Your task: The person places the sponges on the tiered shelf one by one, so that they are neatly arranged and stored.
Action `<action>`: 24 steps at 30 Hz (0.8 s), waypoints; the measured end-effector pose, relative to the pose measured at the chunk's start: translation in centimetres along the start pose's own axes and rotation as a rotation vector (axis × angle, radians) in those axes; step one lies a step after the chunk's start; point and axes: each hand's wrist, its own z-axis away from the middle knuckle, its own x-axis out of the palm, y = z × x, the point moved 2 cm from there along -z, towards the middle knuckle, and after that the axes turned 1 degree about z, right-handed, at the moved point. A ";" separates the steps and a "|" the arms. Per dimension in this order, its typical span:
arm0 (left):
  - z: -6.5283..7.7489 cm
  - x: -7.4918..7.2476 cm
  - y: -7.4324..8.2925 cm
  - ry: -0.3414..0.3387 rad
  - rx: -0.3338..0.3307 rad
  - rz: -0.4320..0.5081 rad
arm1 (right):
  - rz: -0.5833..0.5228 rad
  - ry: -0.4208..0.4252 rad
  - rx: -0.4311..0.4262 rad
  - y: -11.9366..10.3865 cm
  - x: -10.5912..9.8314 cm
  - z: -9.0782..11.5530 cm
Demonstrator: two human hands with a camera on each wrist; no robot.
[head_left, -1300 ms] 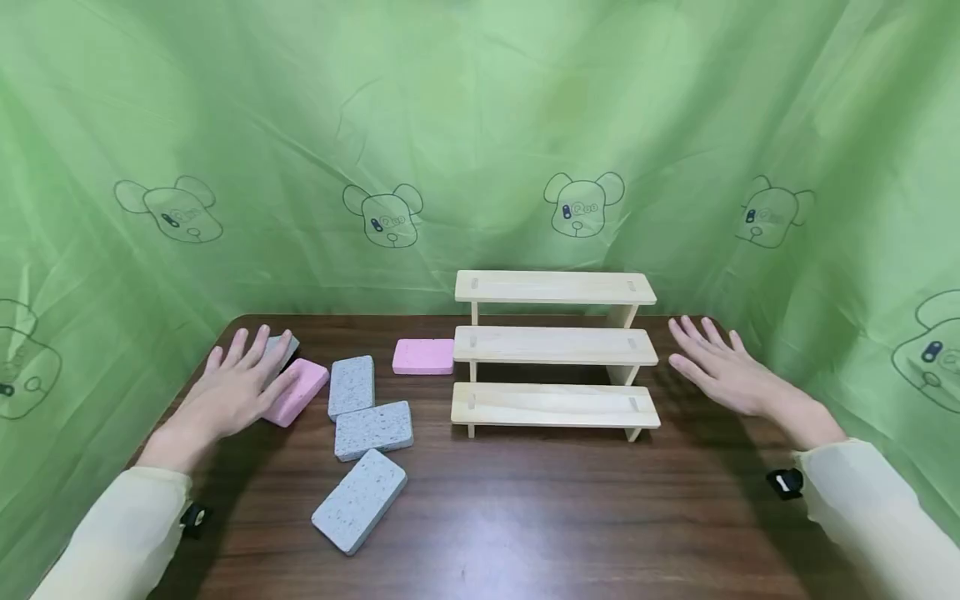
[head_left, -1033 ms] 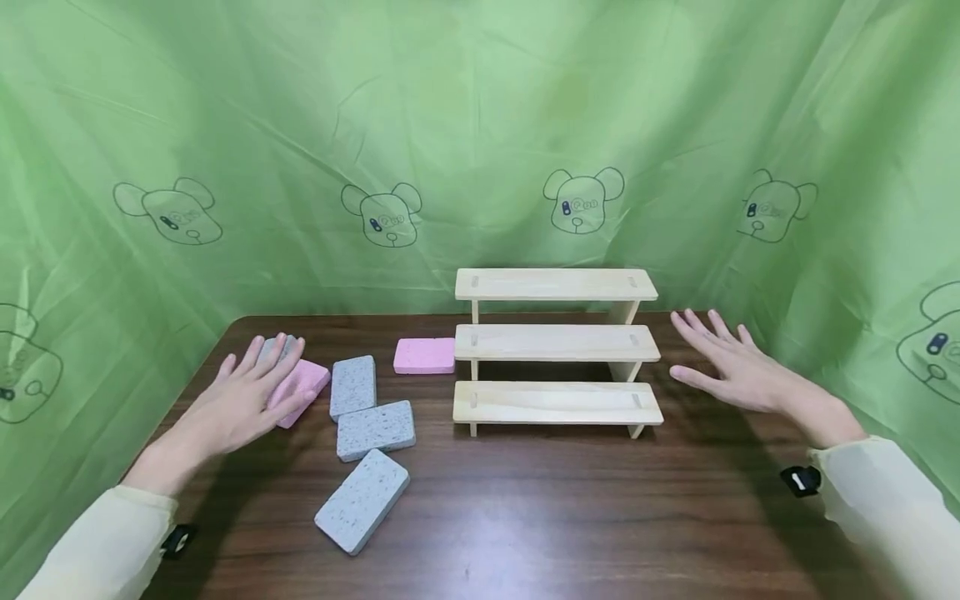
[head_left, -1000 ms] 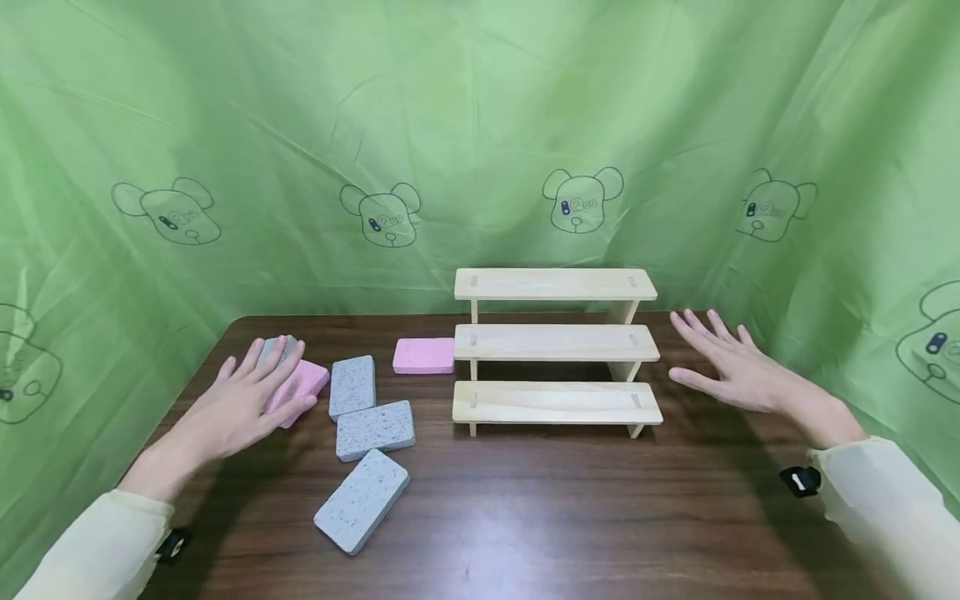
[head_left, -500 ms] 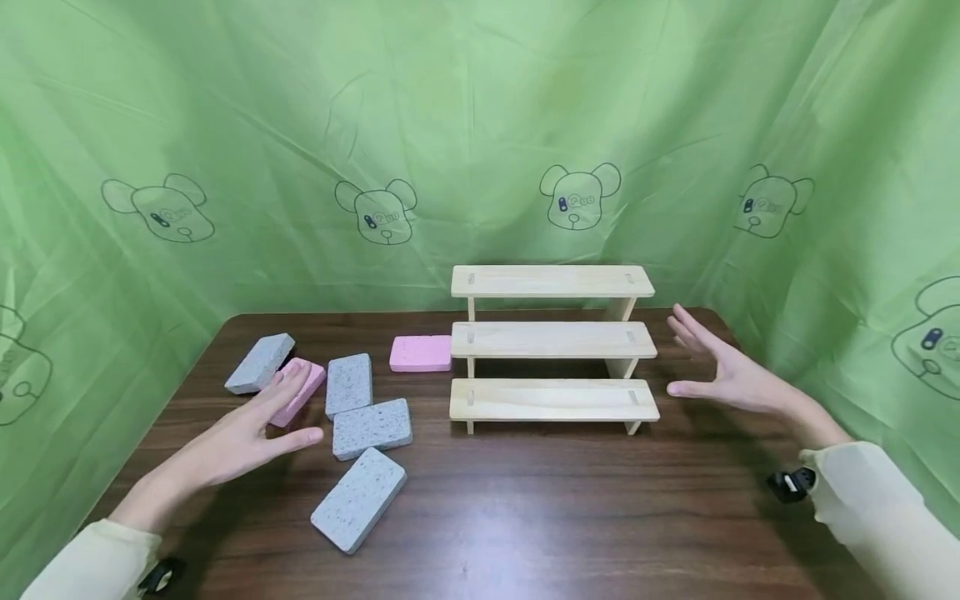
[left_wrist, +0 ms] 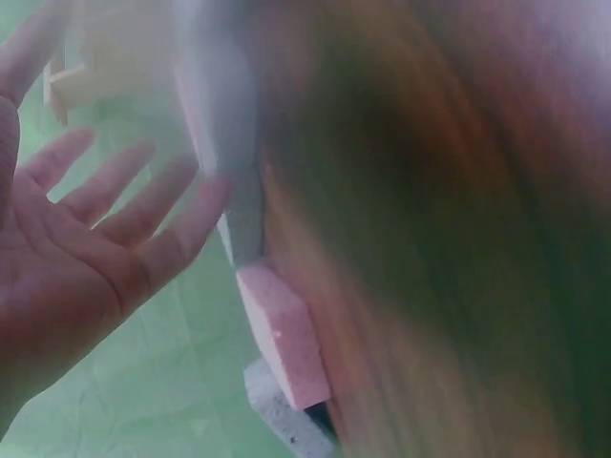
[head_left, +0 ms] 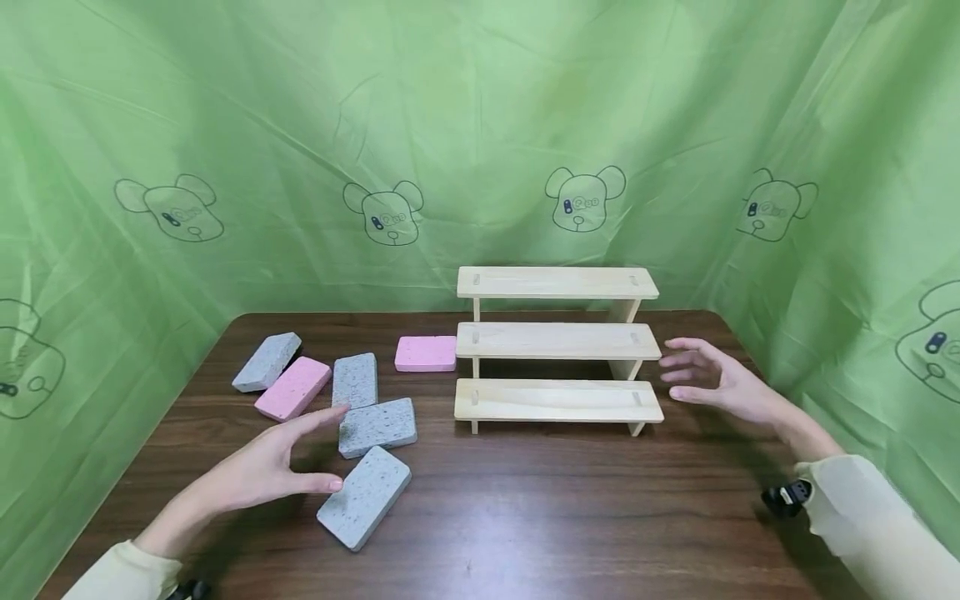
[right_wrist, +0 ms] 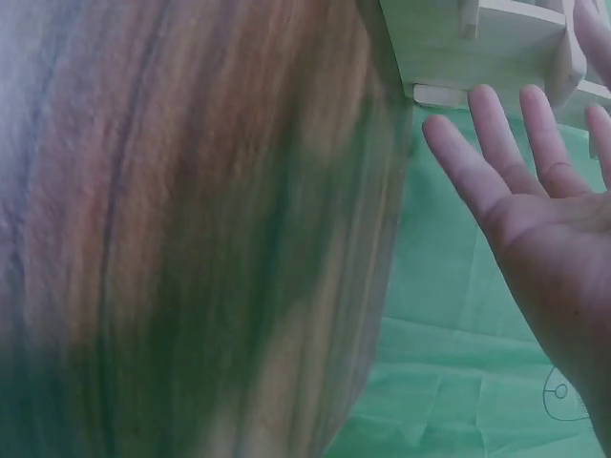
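My left hand (head_left: 251, 471) hovers above the left of the table, thumb and index finger spread, holding nothing. Its thumb tip overlaps the nearest grey-blue speckled sponge (head_left: 367, 504) in the head view, and its index tip the grey sponge (head_left: 381, 429) beyond. Farther back lie two more grey sponges, one upright in view (head_left: 354, 377) and one at the far left (head_left: 266, 364), touching a pink sponge (head_left: 294, 388). A second pink sponge (head_left: 425, 354) lies by the three-tier wooden stand (head_left: 558, 402). Right of that stand is my right hand (head_left: 723, 385), fingers loosely bent, nothing in it.
The dark wood-grain table (head_left: 540, 500) has rounded far corners. Green cloth (head_left: 480, 125) printed with animal-head outlines hangs around the back and sides. The stand's three shelves hold nothing in the head view.
My left hand has moved from over the far-left sponges toward the nearer grey ones, and its thumb has spread. The right hand has lowered slightly and bent its fingers. The sponges stay put.
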 end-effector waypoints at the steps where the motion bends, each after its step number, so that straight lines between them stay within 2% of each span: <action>1: 0.0 0.3 0.0 -0.020 0.000 0.050 | -0.023 -0.009 0.010 0.2 0.1 0.1; 4: 0.1 1.0 -0.3 -0.087 -0.016 0.195 | -0.068 -0.046 0.053 0.8 0.5 0.2; 7: 0.3 1.6 -0.7 -0.122 -0.033 0.265 | -0.098 -0.086 0.079 1.4 0.8 0.1; 10: 0.7 1.8 -1.0 -0.116 -0.015 0.270 | -0.129 -0.124 0.089 2.0 1.1 -0.2; 16: 1.0 1.7 -1.1 -0.090 0.020 0.215 | -0.173 -0.182 0.125 2.7 1.8 -0.8; 19: 1.0 1.9 -1.1 -0.111 0.017 0.229 | -0.203 -0.198 0.147 2.5 1.9 -0.8; 24: 1.1 2.5 -0.9 -0.156 0.000 0.295 | -0.170 -0.177 0.182 2.4 1.8 -0.8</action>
